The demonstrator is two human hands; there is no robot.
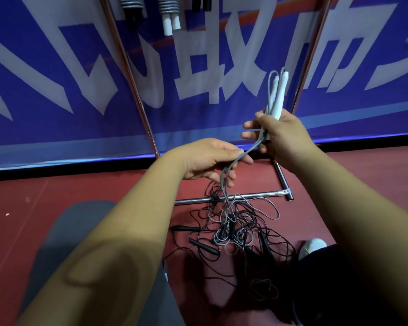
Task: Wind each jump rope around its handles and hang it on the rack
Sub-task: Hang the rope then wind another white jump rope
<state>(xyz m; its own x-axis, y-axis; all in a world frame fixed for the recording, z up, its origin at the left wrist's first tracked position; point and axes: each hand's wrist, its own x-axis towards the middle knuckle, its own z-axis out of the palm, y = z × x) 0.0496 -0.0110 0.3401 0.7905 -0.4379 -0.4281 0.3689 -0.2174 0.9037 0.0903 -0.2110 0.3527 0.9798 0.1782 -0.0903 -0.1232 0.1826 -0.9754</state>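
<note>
Right hand (285, 135) is gripping a pair of slim white plastic jump-rope handles (279, 95) side by side, its fingers curling round their lower ends while the tops are pointing up and away. Left hand (207, 161), just nearer and to the left, is pinching the thin grey rope (245, 151) running down from those handles, thumb and fingers closing on the strands. Below, the cord is trailing into a tangled heap of black and grey ropes (236, 227) with black tapered handles (204, 247), lying on the dark red floor (80, 191) against the chrome tube rack's base bar (257, 196). Far up the rack, coiled ropes (167, 10) are hanging before a blue banner with white characters (57, 67).
</note>
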